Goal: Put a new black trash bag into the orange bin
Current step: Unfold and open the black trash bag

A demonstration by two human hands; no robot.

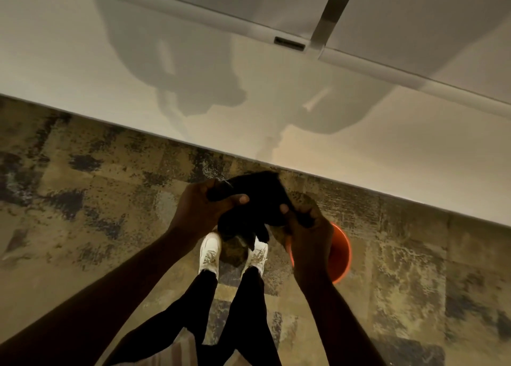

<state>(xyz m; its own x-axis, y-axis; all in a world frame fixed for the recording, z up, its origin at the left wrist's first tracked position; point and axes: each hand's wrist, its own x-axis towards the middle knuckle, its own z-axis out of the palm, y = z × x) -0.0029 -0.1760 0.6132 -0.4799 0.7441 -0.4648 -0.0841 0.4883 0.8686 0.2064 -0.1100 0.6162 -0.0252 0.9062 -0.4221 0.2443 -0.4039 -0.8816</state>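
A crumpled black trash bag [257,200] hangs in the air between my hands, above my feet. My left hand [203,204] grips its left edge with the thumb on top. My right hand [307,227] is closed on its right edge. The orange bin [341,255] stands on the carpet just to the right of my right hand and forearm, which hide most of it; only its right rim and wall show. The bag is not in the bin.
A white wall [138,75] runs across the top, meeting the patterned brown carpet [96,213] just beyond the bag. White cabinets or panels [401,12] sit at the upper right. My white shoes [210,252] stand left of the bin.
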